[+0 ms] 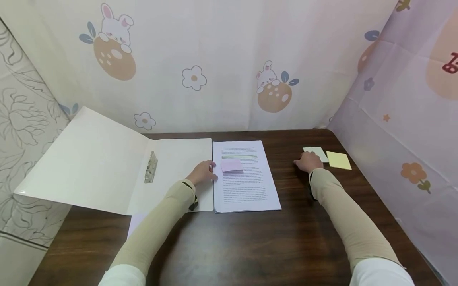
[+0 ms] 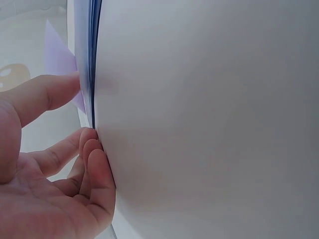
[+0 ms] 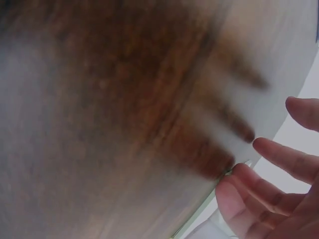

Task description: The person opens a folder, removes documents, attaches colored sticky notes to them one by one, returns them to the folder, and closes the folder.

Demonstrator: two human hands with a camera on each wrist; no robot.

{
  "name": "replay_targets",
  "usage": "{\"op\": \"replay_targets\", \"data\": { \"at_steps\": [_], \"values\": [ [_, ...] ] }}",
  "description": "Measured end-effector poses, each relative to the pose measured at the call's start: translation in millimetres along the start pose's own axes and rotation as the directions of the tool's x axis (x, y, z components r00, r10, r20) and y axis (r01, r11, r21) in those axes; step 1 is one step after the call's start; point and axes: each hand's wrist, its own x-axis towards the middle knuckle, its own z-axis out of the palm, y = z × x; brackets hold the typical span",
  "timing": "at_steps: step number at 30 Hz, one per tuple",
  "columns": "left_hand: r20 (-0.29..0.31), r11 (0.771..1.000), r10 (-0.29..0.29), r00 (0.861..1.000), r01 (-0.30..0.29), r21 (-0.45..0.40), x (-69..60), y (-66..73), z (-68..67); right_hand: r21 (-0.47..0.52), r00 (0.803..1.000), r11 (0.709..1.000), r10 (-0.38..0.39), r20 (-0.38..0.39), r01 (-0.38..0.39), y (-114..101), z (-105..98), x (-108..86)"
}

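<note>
My left hand (image 1: 202, 173) rests at the left edge of a stack of printed paper (image 1: 247, 190), beside an opened white binder (image 1: 179, 155). Up close in the left wrist view, the thumb touches the stack near its edge, with the other fingers loosely bent along that edge. A pink sticky note pad (image 1: 231, 165) lies on the top page, below a line highlighted in green. At the right, my right hand (image 1: 309, 161) is on the table at a pale green sticky note pad (image 1: 317, 153), partly covering it; its loosely bent fingertips touch the pad's edge.
A yellow sticky note pad (image 1: 338, 160) lies right of the green one. The binder's cover (image 1: 82, 159) leans up at the left, near its metal clip (image 1: 151, 167). A lilac sheet (image 1: 136, 222) shows under the binder. Patterned curtains (image 1: 222, 103) border the dark wooden table (image 1: 250, 250).
</note>
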Motion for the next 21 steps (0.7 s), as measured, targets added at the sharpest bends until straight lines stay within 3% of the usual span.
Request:
{"op": "replay_targets", "data": {
  "at_steps": [7,21],
  "values": [
    [0.002,1.000,0.001,1.000,-0.001,0.006,1.4,-1.7,1.4,0.009,0.997,0.998,0.067,0.028,-0.067,-3.4,5.1,-0.6],
    [-0.002,1.000,-0.007,1.000,0.007,0.013,0.8,-2.1,3.5,0.003,0.998,0.999,0.045,0.042,-0.045,-4.9,5.3,-3.3]
  ]
}}
